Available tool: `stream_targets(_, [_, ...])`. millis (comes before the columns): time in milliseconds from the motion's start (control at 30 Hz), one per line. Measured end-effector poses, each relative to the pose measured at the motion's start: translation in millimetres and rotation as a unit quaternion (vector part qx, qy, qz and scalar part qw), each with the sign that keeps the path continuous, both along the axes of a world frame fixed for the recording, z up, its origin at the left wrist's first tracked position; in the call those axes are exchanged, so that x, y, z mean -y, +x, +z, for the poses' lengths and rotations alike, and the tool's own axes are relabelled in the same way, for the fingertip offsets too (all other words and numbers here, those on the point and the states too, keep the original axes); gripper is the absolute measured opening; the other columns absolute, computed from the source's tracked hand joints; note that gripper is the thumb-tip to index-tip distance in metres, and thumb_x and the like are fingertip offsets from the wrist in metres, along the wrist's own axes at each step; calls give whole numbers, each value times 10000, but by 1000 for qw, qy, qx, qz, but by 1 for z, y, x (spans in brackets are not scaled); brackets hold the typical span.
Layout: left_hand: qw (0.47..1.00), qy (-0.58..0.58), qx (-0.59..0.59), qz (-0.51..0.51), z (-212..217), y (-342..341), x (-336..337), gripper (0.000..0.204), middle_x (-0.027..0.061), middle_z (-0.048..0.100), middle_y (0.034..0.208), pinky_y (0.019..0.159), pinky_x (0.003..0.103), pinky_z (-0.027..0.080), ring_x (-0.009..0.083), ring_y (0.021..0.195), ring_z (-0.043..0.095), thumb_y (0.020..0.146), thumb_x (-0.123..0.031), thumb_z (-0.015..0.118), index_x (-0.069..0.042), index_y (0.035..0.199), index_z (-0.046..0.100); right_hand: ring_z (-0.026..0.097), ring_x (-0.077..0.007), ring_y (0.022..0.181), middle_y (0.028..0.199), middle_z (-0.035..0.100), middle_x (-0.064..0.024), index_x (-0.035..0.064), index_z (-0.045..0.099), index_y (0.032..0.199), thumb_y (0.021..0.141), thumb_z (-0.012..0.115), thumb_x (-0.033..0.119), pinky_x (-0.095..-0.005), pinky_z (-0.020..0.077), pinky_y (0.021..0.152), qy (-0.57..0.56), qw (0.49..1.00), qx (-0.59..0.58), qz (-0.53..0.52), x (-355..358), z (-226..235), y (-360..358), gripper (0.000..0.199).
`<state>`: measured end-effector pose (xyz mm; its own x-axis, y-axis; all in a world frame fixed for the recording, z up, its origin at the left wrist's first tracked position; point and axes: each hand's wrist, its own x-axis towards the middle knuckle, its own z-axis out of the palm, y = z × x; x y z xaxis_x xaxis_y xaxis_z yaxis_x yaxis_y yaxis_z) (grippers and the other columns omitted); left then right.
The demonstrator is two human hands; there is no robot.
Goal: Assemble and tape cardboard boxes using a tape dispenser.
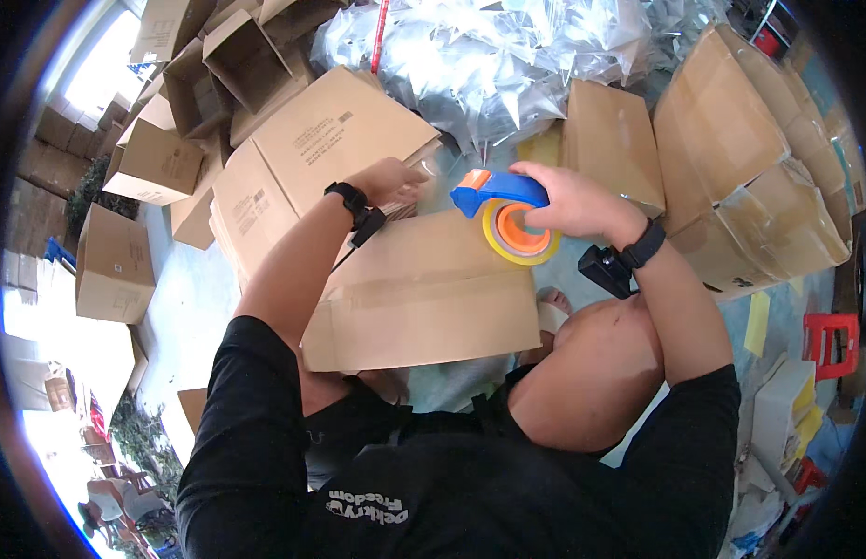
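Note:
My right hand [582,200] is closed round the handle of a blue tape dispenser [500,189], fitted with a roll of yellowish tape [497,244] on an orange hub. It is held over the right part of a brown cardboard box [423,317], which lies in front of me between my legs. At the far left part of this box is my left hand [393,184], its fingers bent and pressed together. Whatever those fingers may hold cannot be made out. Both wrists wear black straps with small black devices.
Flattened cartons [330,130] are stacked just beyond my left hand. Open boxes [246,61] pile up at the far left. Clear plastic bags [507,56] lie ahead, with a tall carton [731,158] at the right. A red stool [831,345] stands at the far right.

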<state>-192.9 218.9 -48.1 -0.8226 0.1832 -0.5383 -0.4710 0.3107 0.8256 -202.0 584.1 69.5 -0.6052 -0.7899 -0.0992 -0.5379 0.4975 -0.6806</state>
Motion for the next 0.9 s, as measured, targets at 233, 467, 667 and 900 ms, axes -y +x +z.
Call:
stream_targets(233, [955, -289, -61, -3, 36, 29, 40, 596, 198, 691, 1152, 775, 367, 585, 247, 966, 707, 961, -372, 663, 69, 1346, 550, 642, -278, 1130, 1264, 636, -213, -28, 483, 1430, 789, 680, 181, -366, 502, 987, -9, 998, 62, 14, -5, -2, -4, 703])
stream_targets(467, [948, -264, 169, 56, 91, 158, 74, 591, 179, 697, 1121, 759, 462, 627, 276, 966, 711, 1019, -465, 575, 21, 1355, 555, 630, -250, 1089, 1197, 637, -191, -82, 517, 1350, 814, 673, 169, -342, 493, 968, 46, 993, 101, -35, -18, -3, -13, 612])
stream_targets(667, [967, 2, 245, 71, 52, 246, 68, 770, 303, 629, 1261, 685, 478, 656, 406, 955, 731, 1024, -557, 527, 110, 1400, 441, 633, -156, 963, 1105, 659, -76, -28, 586, 1272, 904, 658, 191, -310, 524, 827, 17, 964, 216, -155, -61, -39, -21, 434])
stream_targets(900, [982, 58, 181, -11, 47, 252, 57, 580, 178, 716, 1081, 765, 410, 647, 282, 895, 747, 1026, -439, 597, 68, 1298, 526, 606, -71, 831, 971, 655, -1, 60, 578, 1340, 912, 682, 284, -254, 473, 550, -26, 936, 236, -262, -99, -32, -17, 494])
